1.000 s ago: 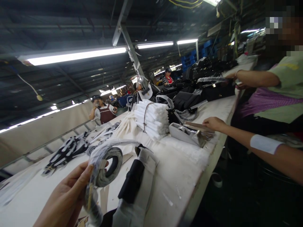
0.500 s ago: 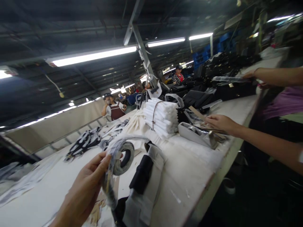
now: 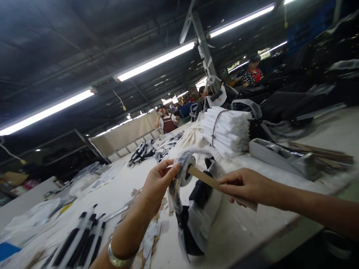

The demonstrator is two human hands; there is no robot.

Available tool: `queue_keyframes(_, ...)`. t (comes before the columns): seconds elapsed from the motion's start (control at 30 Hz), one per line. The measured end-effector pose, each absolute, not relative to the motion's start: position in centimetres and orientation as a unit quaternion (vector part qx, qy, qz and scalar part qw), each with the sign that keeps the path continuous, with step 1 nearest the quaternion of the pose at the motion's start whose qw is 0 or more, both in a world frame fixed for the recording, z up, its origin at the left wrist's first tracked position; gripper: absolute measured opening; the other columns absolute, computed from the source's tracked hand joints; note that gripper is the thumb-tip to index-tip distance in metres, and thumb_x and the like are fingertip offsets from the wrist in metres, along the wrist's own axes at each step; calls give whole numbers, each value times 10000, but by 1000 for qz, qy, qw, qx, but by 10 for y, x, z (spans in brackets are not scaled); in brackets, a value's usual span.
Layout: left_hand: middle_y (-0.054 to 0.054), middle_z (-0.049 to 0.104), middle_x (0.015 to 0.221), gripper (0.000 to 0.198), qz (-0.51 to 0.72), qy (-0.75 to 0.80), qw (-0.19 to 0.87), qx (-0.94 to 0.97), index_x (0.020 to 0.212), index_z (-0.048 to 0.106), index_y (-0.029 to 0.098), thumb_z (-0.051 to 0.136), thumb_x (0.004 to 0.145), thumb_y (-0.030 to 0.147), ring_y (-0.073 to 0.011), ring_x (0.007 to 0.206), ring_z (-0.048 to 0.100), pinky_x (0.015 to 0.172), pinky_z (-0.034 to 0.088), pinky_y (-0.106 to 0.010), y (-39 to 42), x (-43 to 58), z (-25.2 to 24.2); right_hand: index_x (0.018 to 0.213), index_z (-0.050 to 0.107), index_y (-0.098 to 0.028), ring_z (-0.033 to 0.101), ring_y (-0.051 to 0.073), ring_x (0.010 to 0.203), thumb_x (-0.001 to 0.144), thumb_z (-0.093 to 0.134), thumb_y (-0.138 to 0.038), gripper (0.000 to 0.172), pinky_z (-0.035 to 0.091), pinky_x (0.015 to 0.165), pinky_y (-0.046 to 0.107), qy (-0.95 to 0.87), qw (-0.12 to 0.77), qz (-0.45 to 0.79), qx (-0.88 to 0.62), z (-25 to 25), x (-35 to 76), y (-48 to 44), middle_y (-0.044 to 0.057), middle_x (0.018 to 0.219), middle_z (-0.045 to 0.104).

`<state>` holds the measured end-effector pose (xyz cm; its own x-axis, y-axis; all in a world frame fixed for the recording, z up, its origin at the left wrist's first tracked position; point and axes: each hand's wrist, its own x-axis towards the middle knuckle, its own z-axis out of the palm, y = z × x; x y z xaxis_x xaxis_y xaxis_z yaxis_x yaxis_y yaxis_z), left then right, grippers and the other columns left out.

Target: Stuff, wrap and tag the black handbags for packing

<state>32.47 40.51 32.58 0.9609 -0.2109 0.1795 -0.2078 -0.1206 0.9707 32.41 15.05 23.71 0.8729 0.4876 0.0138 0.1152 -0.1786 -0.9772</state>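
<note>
My left hand [image 3: 159, 183] pinches a curved strap wrapped in clear plastic [image 3: 177, 190], held up above the table. My right hand [image 3: 244, 188] grips a flat brown cardboard strip [image 3: 206, 177], whose far end reaches the wrapped strap; whether it touches cannot be made out. Under and behind the strap lies a black and white bag piece [image 3: 200, 220] with a black rolled part, partly in wrapping. A grey tape dispenser [image 3: 280, 158] stands to the right, beyond my right hand.
More cardboard strips [image 3: 322, 153] lie beside the dispenser. A tied bundle of white foam sheets [image 3: 227, 130] stands at the table's middle. Several black and white straps [image 3: 80, 239] lie front left. Paper scraps [image 3: 153, 235] litter the front. A person in a brown apron [image 3: 169, 123] is far across.
My right hand has come from the dispenser area to the strap, bringing one cardboard strip. The view has turned right to left. My left hand still holds the wrapped strap.
</note>
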Motion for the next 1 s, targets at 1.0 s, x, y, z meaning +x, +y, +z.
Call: queue_keyframes(1.0, -50, 765, 859, 465, -14, -175, 623, 763, 1075, 686, 171, 811, 757, 487, -175, 760, 701, 720, 522, -252, 395, 307, 327, 976, 772, -160, 509, 87, 635, 658, 885, -434, 435, 441, 623, 227, -229, 765, 176, -575, 277, 328, 205, -24, 685, 582)
